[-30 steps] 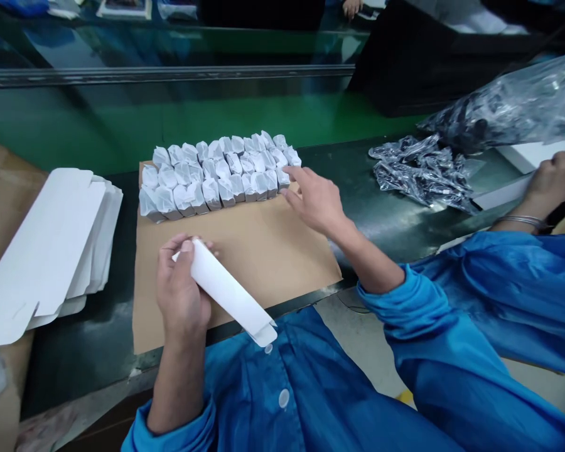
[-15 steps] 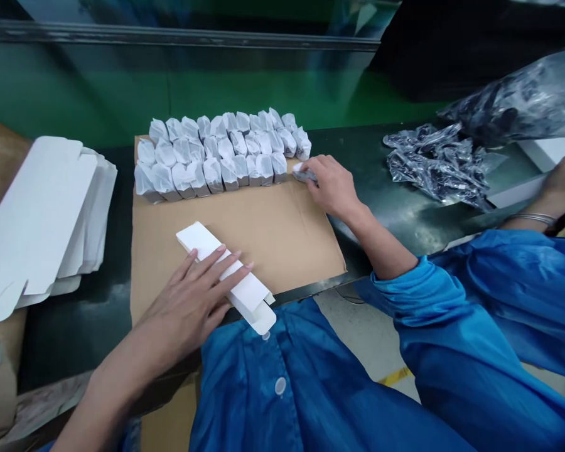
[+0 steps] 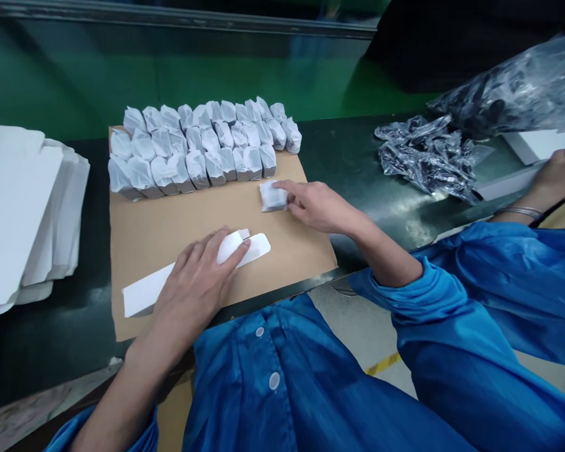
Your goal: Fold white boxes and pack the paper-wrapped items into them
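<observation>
Looking down from the head view, a white carton (image 3: 144, 295) is seen pressed against a cardboard sheet (image 3: 145, 232) by the left grip (image 3: 198, 282), fingers held together, while a paper-wrapped packet (image 3: 273, 196) is pinched by the right grip (image 3: 315, 207), just below rows of packets (image 3: 193, 150) on the table (image 3: 339, 150).

Workstation background. You faced a green panel (image 3: 169, 81) running along the production line, with a steel rail (image 3: 169, 19) along its upper part. In front of it lay a dark conveyor belt (image 3: 358, 157), its glossy surface carrying pale glare. Below the belt's near edge you saw a grey floor (image 3: 358, 333) marked by a yellow stripe (image 3: 382, 363); a black object (image 3: 452, 44) occupied the upper right.
</observation>
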A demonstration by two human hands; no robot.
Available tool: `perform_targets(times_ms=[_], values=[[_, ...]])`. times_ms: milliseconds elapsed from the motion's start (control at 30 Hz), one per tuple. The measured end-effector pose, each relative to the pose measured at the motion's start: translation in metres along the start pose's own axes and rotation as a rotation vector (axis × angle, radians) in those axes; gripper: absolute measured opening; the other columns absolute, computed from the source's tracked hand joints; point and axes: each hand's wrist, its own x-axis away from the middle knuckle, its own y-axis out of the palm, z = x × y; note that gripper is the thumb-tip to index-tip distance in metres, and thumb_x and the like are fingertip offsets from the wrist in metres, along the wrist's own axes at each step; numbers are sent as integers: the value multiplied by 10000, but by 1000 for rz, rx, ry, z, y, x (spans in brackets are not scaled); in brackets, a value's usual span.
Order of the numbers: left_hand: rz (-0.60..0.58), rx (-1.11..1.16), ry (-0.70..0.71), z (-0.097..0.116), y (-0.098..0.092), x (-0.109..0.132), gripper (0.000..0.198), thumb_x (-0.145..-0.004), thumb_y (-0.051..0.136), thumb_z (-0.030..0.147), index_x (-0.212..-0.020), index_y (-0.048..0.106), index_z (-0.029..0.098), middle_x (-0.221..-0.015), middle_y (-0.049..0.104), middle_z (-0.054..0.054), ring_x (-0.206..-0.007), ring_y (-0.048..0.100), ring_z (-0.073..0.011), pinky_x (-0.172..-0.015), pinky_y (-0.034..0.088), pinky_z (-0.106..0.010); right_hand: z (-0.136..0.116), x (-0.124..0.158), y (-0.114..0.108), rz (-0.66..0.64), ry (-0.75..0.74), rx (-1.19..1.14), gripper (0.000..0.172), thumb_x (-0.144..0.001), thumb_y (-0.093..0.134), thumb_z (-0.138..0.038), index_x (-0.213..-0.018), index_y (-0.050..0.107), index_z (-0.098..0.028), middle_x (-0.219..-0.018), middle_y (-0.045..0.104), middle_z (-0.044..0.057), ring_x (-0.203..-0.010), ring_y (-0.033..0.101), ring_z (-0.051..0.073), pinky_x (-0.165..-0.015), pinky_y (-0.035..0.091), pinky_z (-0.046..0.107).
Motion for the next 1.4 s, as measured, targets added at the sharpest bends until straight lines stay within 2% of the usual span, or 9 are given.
perform_targets(times_ms=[233,367,567,700,767,900,1033,1233,1400], values=[[36,47,28,10,-4,-5,403,-899,452,113,-1232,630,253,-1451,482,-185,-1261,519,-384,-981,453,-594,-21,1,-2,99,-190,74,617,-901,351,-33,-1467,447,-259,-1453,526,91,-1244,540,267,-857,484,359],[22,46,58,12,-6,-6,429,-885,456,84,-1216,637,287,-1441,489,-163,-1172,563,-342,-878,486,-520,-31,-20,9,65,-321,76,531,-941,378,-69,-1434,493,-231,-1445,531,92,-1264,504,270,-949,463,395],[33,70,64,11,-4,-1,489,-857,449,51,-1176,673,346,-1416,515,-124,-1181,558,-322,-840,451,-478,-17,-30,7,-115,-252,-367,286,-955,539,-218,-1199,684,-181,-1161,730,41,-1016,661,189,-876,476,305],[-21,121,60,10,-4,-2,622,-851,417,25,-1302,607,410,-1473,486,-93,-1225,536,-315,-881,428,-470,-6,-18,11,160,63,-231,285,-960,480,-167,-1135,706,-162,-1144,739,66,-1035,671,216,-883,471,331],[-12,175,47,9,-3,-3,624,-839,410,7,-1250,643,413,-1474,491,-73,-1238,528,-311,-905,411,-470,-8,-9,17,281,106,-189,301,-994,446,-203,-1173,686,-165,-1192,719,76,-1076,659,221,-909,475,342],[67,246,65,8,0,-1,485,-854,455,39,-1069,734,371,-1441,524,-50,-1257,509,-307,-940,388,-465,-22,5,29,226,44,-99,418,-958,598,-369,-1314,601,-152,-1251,683,124,-1159,605,286,-940,494,402],[130,252,96,5,3,3,387,-865,479,50,-947,751,312,-1349,580,-58,-1266,499,-286,-947,397,-443,-30,15,32,193,53,-134,439,-912,668,-265,-1315,588,-110,-1222,687,159,-1148,606,293,-988,485,445],[116,235,137,0,3,6,378,-898,478,66,-1032,730,314,-1363,576,-64,-1265,504,-287,-949,417,-442,-36,45,29,33,-224,-588,338,-885,700,-205,-1219,650,-201,-1150,723,57,-1013,683,186,-888,558,337],[111,223,134,2,7,9,364,-924,455,90,-1044,731,296,-1392,561,-81,-1273,505,-290,-950,435,-445,-59,44,63,266,-328,-419,292,-996,515,-220,-1261,619,-152,-1238,682,141,-1164,632,240,-1015,531,450]])
